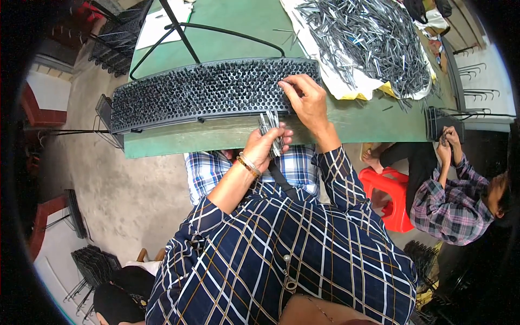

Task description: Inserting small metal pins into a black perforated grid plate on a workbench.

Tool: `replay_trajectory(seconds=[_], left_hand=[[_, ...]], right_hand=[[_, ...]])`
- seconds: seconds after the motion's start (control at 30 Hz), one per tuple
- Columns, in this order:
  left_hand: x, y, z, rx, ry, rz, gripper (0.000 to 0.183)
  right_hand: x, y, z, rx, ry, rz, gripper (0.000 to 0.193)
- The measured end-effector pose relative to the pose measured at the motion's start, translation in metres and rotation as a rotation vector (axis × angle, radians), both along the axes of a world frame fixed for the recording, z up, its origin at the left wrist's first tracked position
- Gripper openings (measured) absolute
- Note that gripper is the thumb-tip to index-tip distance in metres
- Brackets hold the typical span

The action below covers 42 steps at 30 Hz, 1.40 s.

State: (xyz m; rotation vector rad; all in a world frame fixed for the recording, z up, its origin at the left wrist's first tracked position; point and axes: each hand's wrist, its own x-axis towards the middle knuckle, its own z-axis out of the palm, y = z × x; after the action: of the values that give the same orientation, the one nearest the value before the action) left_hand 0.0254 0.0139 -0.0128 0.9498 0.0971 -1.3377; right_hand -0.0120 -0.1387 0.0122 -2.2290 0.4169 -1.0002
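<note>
My left hand (264,145) is closed around a bundle of slim silvery metal rods (272,125), their ends sticking out past the fingers just below the rack's near edge. A long black perforated rack (216,89) lies across the table, with rows of round holes and many dark rods standing in them. Over the rack's right end is my right hand (307,100), thumb and forefinger drawn together. Whatever those fingertips may hold is too small to make out.
A big heap of loose metal rods (374,43) lies on white-and-yellow sacking on the green table (227,43). Black wire legs (184,38) rise behind the rack. Right of me, a co-worker (452,203) sits by a red stool (387,195). Stacked black racks (95,268) stand lower left.
</note>
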Motion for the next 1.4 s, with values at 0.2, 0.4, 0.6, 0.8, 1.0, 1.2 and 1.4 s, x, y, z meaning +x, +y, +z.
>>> replay_trajectory(seconds=[0.2, 0.4, 0.6, 0.8, 1.0, 1.2, 1.4], left_hand=[[-0.001, -0.001, 0.003, -0.004, 0.008, 0.007, 0.020], [0.001, 0.000, 0.001, -0.002, -0.001, -0.009, 0.022], [0.001, 0.000, 0.003, 0.014, -0.020, -0.019, 0.025], [0.000, 0.000, 0.005, 0.016, -0.064, -0.069, 0.025], [0.000, 0.001, 0.007, -0.024, -0.040, -0.090, 0.028], [0.002, 0.001, 0.010, -0.042, -0.019, -0.065, 0.031], [0.003, 0.000, 0.010, -0.119, -0.086, -0.068, 0.030]], right_hand=[[0.000, 0.001, -0.004, 0.006, -0.004, 0.026, 0.008], [-0.003, 0.004, -0.005, 0.130, 0.024, -0.016, 0.012], [-0.005, 0.001, -0.009, 0.147, 0.021, 0.013, 0.011], [-0.005, 0.002, -0.008, 0.048, 0.003, -0.026, 0.011], [-0.005, 0.007, -0.013, 0.028, -0.053, -0.103, 0.011], [-0.006, 0.009, -0.008, -0.162, 0.064, -0.136, 0.012], [-0.019, 0.003, 0.007, 0.323, 0.171, 0.060, 0.020]])
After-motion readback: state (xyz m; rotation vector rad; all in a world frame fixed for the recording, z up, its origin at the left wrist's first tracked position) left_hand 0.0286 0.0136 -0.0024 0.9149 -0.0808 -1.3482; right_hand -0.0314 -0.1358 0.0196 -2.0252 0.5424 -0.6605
